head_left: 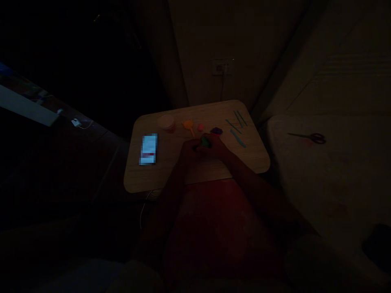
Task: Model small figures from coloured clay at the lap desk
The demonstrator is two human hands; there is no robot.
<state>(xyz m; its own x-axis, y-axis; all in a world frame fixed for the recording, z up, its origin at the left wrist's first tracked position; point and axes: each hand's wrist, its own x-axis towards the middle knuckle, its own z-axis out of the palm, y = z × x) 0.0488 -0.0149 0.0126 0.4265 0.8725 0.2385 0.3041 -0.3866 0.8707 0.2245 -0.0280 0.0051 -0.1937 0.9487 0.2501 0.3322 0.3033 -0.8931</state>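
The scene is very dark. Both my hands meet over the middle of a small wooden table (171, 179). My left hand (187, 149) and my right hand (215, 147) are closed together around a small green lump (205, 141), which looks like soft clay. A dark purple piece (216, 130) lies just beyond my right hand. A pink lump (200, 127) and an orange tool (188, 125) lie farther back. The fingers are hard to make out in the gloom.
A round pink-lidded tub (166, 122) stands at the table's back left, and a lit phone (149, 149) lies at its left. Several green sticks (238, 126) lie at the back right. Scissors (310, 137) rest on a pale surface to the right. A wall socket (220, 67) is behind.
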